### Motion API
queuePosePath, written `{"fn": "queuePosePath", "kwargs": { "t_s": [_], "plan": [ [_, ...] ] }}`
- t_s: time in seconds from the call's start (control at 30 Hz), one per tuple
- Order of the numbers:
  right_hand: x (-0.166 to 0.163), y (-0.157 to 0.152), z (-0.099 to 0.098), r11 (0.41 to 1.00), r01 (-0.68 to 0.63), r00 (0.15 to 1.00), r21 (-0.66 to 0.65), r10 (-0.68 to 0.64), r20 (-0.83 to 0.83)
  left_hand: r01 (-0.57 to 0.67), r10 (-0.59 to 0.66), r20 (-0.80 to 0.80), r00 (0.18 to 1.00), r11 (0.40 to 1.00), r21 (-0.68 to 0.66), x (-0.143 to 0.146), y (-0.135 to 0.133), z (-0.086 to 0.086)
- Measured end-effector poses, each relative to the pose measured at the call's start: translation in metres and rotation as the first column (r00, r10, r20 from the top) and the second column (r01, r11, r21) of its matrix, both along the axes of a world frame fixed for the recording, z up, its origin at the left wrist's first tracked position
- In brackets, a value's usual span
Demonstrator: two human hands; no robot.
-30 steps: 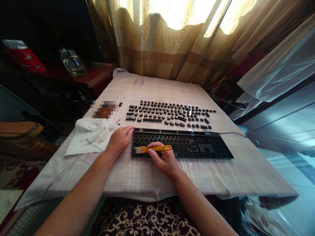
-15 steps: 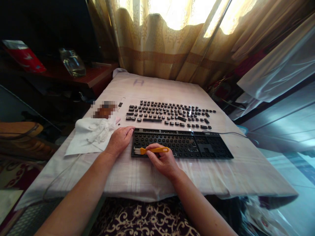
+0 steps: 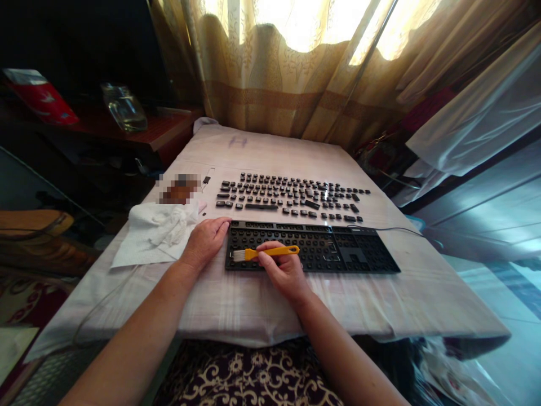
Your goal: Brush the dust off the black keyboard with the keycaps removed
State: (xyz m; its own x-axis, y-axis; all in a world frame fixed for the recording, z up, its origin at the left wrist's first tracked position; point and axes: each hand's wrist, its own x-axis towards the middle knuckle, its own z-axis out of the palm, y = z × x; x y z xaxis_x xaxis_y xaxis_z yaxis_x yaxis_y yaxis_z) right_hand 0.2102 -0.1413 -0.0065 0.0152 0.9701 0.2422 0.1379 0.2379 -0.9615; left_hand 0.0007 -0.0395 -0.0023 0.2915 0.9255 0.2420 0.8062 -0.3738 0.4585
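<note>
A black keyboard base (image 3: pixel 338 251) with its keycaps off lies on the cloth-covered table (image 3: pixel 262 304). The loose keycaps (image 3: pixel 291 196) are laid out in rows just behind it. My right hand (image 3: pixel 284 272) grips a small orange brush (image 3: pixel 270 252), its pale bristles over the keyboard's left end. My left hand (image 3: pixel 205 240) rests palm down on the cloth, fingertips touching the keyboard's left far corner.
A crumpled white cloth (image 3: pixel 156 232) lies left of the keyboard, a small blurred object (image 3: pixel 180 190) behind it. The keyboard's cable (image 3: pixel 401 229) runs off to the right. Curtains (image 3: pixel 296 67) hang behind; a dark side table with a glass jar (image 3: pixel 124 107) stands at the left.
My right hand has shifted the brush slightly right and away from me across the keyboard's left end, after a small stroke toward me. My left hand has stayed put.
</note>
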Motion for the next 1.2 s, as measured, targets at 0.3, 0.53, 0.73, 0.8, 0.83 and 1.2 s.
{"fn": "queuePosePath", "kwargs": {
  "t_s": [0.3, 0.53, 0.73, 0.8, 0.83, 1.2],
  "plan": [
    [-0.001, -0.002, 0.007, 0.979, -0.066, 0.958, 0.193, 0.007, 0.288, 0.002, -0.002, 0.007, 1.000, 1.000, 0.007, 0.000, -0.001, 0.000],
    [0.000, -0.002, 0.006, 0.986, -0.078, 0.976, 0.148, 0.046, 0.211, -0.002, 0.002, -0.001, 1.000, 1.000, 0.005, -0.001, 0.000, 0.001],
    [0.005, -0.002, 0.002, 0.994, 0.074, 0.997, 0.085, -0.076, 0.021, 0.003, -0.003, 0.002, 1.000, 1.000, 0.005, -0.001, 0.000, 0.001],
    [0.007, -0.002, 0.003, 0.984, 0.130, 0.990, 0.120, -0.136, 0.036, 0.005, -0.005, 0.005, 1.000, 1.000, 0.004, -0.001, -0.001, 0.001],
    [0.009, -0.002, 0.003, 0.979, 0.151, 0.986, 0.140, -0.160, 0.055, 0.006, -0.006, 0.007, 1.000, 1.000, 0.003, -0.001, -0.001, 0.001],
    [0.012, -0.006, 0.007, 0.967, 0.095, 0.965, 0.235, -0.147, 0.217, 0.007, -0.007, 0.011, 1.000, 1.000, 0.022, -0.002, 0.001, -0.002]
  ]
}}
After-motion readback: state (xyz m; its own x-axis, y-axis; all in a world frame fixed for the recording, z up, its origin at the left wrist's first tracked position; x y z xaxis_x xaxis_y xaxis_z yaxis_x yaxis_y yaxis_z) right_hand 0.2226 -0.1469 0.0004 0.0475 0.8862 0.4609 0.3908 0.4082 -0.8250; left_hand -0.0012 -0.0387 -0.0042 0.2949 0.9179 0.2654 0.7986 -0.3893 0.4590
